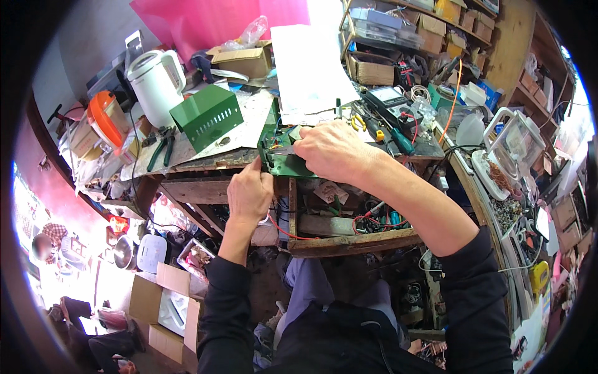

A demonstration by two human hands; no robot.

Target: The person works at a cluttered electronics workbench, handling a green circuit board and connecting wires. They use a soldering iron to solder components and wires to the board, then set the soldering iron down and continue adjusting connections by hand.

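"Green metal catches the eye first. Where is that piece?"

"That's the open chassis [289, 166], at the front edge of the workbench [215, 163], with coloured wires showing inside."

"And the 2 hands?"

"The left hand [249, 194] grasps the near left corner of it, fingertips against the side. The right hand [339, 149] is curled round a grey metal tool [282, 151], whose tip points left over the chassis. The fist hides the rest, so I can't tell what kind it is."

"What lies around them?"

"To the left, a green slotted cover [207, 118] sits on pale paper, with dark-green-handled pliers [163, 149] near it and a white jug [154, 84] behind. Beyond the hands, a long white sheet [309, 71] slopes up toward the back."

"On the right?"

"Yellow-handled pliers [359, 123], a screwdriver [402, 142] with a green handle, and an orange cable [456, 96] rising past the clutter."

"Anything lower down?"

"1 wooden drawer [355, 244] stands open below the chassis, full of loose leads and bits. On the floor at lower left is a cardboard box [165, 344], flaps spread, something white inside."
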